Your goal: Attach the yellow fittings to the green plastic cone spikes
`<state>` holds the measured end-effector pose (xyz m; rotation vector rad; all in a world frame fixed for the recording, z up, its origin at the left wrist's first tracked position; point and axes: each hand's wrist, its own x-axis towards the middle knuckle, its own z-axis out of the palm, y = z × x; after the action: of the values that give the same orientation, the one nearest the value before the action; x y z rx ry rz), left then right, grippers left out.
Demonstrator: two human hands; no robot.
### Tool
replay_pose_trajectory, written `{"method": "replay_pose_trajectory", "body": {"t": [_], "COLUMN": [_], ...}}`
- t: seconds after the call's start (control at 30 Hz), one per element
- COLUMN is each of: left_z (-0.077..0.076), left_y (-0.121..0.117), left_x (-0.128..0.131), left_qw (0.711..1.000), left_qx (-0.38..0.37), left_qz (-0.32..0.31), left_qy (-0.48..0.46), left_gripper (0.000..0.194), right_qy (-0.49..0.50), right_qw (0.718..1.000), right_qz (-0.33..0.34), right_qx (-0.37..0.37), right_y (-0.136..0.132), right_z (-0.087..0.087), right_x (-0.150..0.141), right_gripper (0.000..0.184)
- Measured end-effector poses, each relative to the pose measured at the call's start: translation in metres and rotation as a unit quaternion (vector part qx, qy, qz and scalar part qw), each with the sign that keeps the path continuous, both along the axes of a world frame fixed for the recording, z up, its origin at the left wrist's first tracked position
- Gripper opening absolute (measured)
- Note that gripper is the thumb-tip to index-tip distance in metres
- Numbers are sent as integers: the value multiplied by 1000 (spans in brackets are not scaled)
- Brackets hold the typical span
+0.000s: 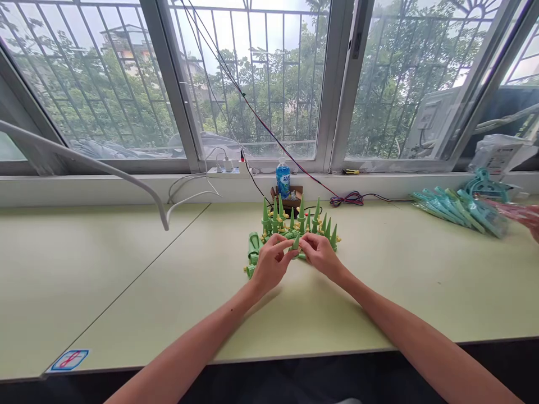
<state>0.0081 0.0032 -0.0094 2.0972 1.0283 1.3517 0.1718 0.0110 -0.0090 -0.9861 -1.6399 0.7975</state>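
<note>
My left hand (273,261) pinches a small green cone-shaped plastic piece (296,242), its point upward. Close on the other side, my right hand (320,255) has its fingertips closed at the cone's right edge; what lies between them is too small to make out. Just behind both hands stand several upright green cones (302,216) with little yellow parts about their bases. Left of my left hand lie green hollow plastic pieces (253,247), on their sides or upright, one with a yellow tip.
A blue bottle (283,179) stands in a small brown box (297,193) by the window sill. Coiled cable (347,198) lies right of it. Bagged teal hangers (461,210) are at the right, near another person's hand (534,221). A white bar (84,147) juts in from the left.
</note>
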Motion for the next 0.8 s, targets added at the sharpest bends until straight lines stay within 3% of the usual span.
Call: {"method": "replay_pose_trajectory", "body": {"t": [0.13,0.3,0.43,0.63,0.8], "left_z": [0,1,3,6,9], "left_y": [-1,-2,1,3,1], "left_x": [3,8,7,4,5], "left_qw": [999,988,964,905,881], "left_qx": [-32,-124,-209,-385,-419], "left_qz": [6,4,-13,-87,-135], "left_qy": [-15,-93,-162,-160,-176], "left_gripper": [23,38,40,57,57], "right_qy": [4,21,18,-13,-14], "right_qw": [1000,997,994,993,996], "right_qz": [-20,-62,-86,-68,-28], "right_qx": [8,33,57,90,83], "right_y": [2,7,7,0,-2], "right_z": [-2,-8,-8,-3,-1], "right_x": [-1,0,1,-1,-1], "right_gripper": [33,32,33,32,32]}}
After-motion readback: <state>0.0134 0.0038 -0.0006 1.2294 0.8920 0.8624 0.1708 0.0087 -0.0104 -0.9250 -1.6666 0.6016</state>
